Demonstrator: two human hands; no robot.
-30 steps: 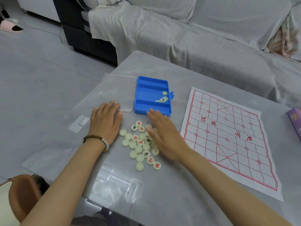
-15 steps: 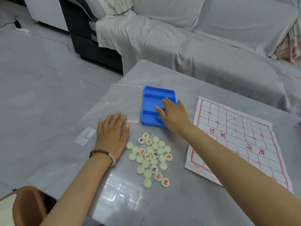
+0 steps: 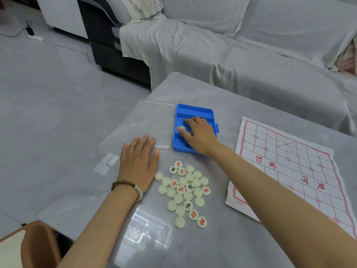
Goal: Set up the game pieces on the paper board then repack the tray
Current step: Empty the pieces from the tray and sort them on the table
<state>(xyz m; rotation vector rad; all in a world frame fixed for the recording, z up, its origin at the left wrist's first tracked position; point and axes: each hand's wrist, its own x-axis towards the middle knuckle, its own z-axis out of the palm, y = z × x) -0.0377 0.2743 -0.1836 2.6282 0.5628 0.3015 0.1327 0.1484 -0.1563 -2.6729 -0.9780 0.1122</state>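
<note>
Left hand [image 3: 138, 161] flat on bench [image 3: 212, 238], fingers straight, tips on near edge of clear lid [image 3: 154, 120]. Right hand [image 3: 199, 135] inside blue tray [image 3: 195, 111], fingers bent over discs there; grip cannot tell. Xiangqi pieces [image 3: 185, 190] heaped near of tray, between forearms. Paper board [image 3: 289, 171] at right

Soft, even daylight, faint shadows; glossy surface [image 3: 222, 238] throws pale glare near front edge; wide-angle bend at frame edges.

blue tray [image 3: 195, 109]; cream pieces [image 3: 183, 181] lettered red or black; white board [image 3: 289, 171] gridded red
</note>
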